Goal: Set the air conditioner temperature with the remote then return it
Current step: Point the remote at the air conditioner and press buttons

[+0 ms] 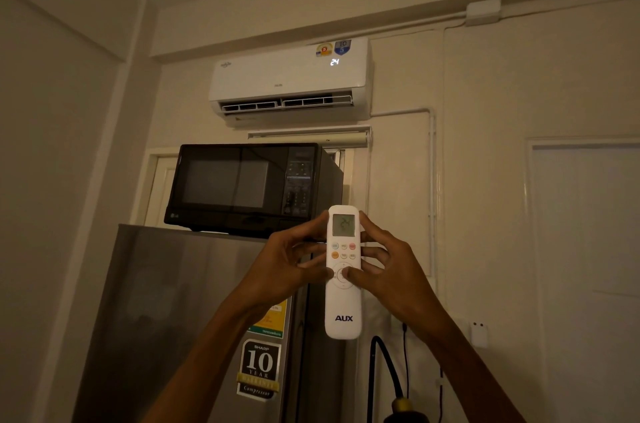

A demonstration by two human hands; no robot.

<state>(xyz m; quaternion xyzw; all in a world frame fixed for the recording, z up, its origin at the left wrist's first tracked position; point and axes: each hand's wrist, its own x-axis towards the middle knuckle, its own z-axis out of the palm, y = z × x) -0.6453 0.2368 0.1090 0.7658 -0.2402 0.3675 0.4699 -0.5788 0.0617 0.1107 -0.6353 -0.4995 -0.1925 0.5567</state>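
Note:
A white AUX remote point(343, 304) stands upright in front of me, its small screen lit and facing me. My left hand point(287, 263) grips its left edge, thumb on the round pad. My right hand point(391, 270) grips the right edge, and its thumb also rests on the round pad. High on the wall hangs the white air conditioner point(291, 79), its flap open and its display reading 24.
A black microwave point(249, 187) sits on a grey fridge point(173, 318) below the air conditioner. A black cable point(384, 363) runs down the wall to the right of the fridge. A white door point(585, 249) is at far right.

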